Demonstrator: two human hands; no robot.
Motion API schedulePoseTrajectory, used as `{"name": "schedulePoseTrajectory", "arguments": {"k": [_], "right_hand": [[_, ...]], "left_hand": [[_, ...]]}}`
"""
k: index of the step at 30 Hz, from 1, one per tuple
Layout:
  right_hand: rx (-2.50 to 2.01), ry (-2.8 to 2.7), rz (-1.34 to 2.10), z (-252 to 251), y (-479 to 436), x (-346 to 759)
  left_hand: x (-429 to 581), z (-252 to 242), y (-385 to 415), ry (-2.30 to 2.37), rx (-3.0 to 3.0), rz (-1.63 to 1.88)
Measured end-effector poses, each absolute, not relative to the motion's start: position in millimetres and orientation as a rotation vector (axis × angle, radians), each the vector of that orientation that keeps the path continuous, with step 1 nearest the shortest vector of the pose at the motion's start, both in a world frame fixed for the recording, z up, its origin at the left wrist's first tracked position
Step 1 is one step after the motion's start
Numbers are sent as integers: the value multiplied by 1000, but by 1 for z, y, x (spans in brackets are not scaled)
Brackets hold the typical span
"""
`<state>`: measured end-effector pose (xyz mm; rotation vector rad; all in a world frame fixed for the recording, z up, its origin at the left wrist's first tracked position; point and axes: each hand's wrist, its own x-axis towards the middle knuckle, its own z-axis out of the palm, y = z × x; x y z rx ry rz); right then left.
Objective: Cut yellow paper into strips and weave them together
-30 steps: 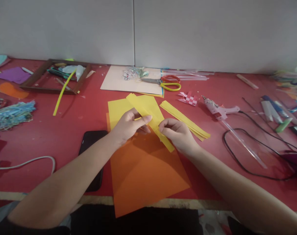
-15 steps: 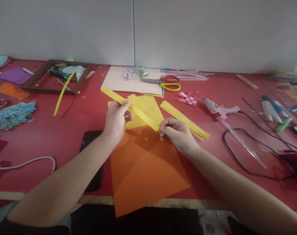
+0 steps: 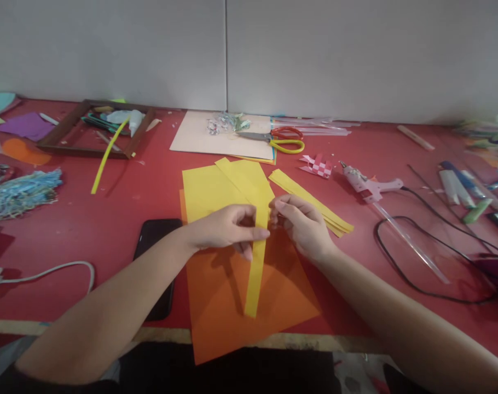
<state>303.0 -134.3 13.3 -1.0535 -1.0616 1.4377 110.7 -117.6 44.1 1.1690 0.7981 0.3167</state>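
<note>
Between thumb and fingers, my left hand (image 3: pixel 238 227) holds a yellow paper strip (image 3: pixel 255 284) that points down toward the table's front edge. My right hand (image 3: pixel 299 224) is beside the strip's upper end, its fingers pressed together; what they hold, if anything, is too small to make out. Beneath the hands lie an orange sheet (image 3: pixel 216 328) and yellow paper (image 3: pixel 200 191), with another yellow strip (image 3: pixel 233 178) across it. A bundle of yellow strips (image 3: pixel 310 202) rests to the right.
A black phone (image 3: pixel 156 232) lies left of the sheets. Scissors (image 3: pixel 287 140) rest behind on pale paper (image 3: pixel 191 134). On the right are a pink woven piece (image 3: pixel 318 166), a pink glue gun (image 3: pixel 370 189) and its black cord. A brown frame (image 3: pixel 64 128) is at the back left.
The held yellow strip has swung from slanting up-left to pointing down toward the front edge. My left hand has moved down and right along with it. My right hand has shifted only slightly.
</note>
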Motion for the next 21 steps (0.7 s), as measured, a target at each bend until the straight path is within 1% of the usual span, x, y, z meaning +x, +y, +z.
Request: {"name": "schedulePoseTrajectory", "arguments": {"k": [3, 5, 7, 10, 13, 17, 21], "right_hand": [[-1074, -1230, 1406, 14, -138, 304], [-1096, -1303, 1351, 16, -139, 304], [-1128, -1326, 1310, 18, -139, 305], [-1151, -1384, 1313, 20, -140, 306], [-1158, -1518, 1293, 23, -141, 306], [-1167, -1626, 1227, 26, -141, 305], [-1161, -1575, 1246, 26, -141, 303]], "left_hand": [[111, 45, -123, 715, 1249, 144], [111, 45, -124, 729, 1263, 114], [111, 44, -124, 802, 1272, 167], [112, 43, -121, 947, 1266, 372], [114, 42, -117, 971, 1228, 502], [114, 40, -114, 963, 1200, 530], [114, 38, -114, 997, 1215, 554]]}}
